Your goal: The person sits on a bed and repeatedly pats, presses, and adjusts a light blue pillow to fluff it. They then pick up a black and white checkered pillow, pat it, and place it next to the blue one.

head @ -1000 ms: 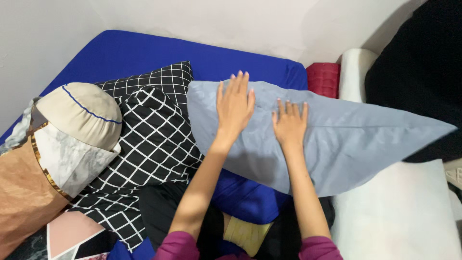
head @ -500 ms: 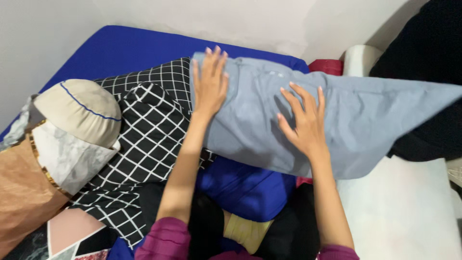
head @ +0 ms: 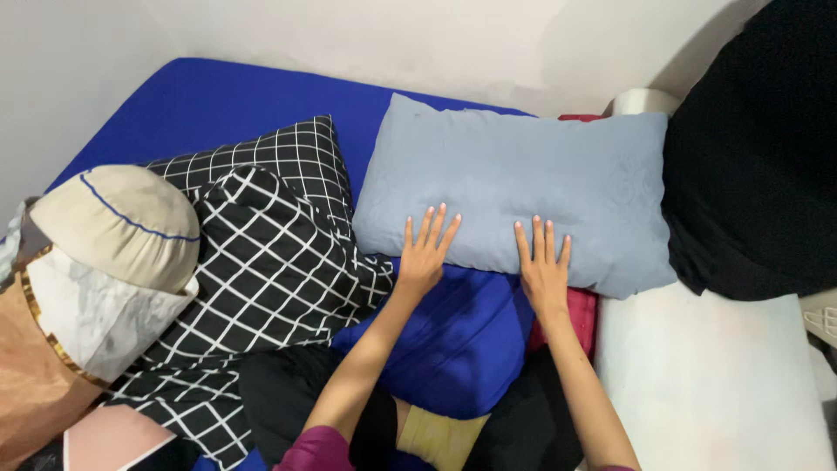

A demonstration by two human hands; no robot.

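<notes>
I have both hands flat on the near long edge of the grey-blue pillow (head: 514, 187), which lies on the blue bed sheet (head: 218, 105) up against the wall, its long axis running left to right across my view. My left hand (head: 425, 253) rests palm down near the pillow's left end, fingers (head: 429, 228) straight and slightly spread; my right hand (head: 544, 266) sits further along toward the middle, fingers likewise extended and a little apart, gripping nothing. The pillow extends away from both palms toward the wall, so neither hand is clearly the nearer one. Its cover looks like soft, smooth cotton with faint creases and a plump, rectangular fill. Just to its left lies a black pillow with a white grid pattern (head: 261, 244), touching its corner; to the right a black fabric heap (head: 758, 174) presses against its end, over a white padded surface (head: 715, 384).
</notes>
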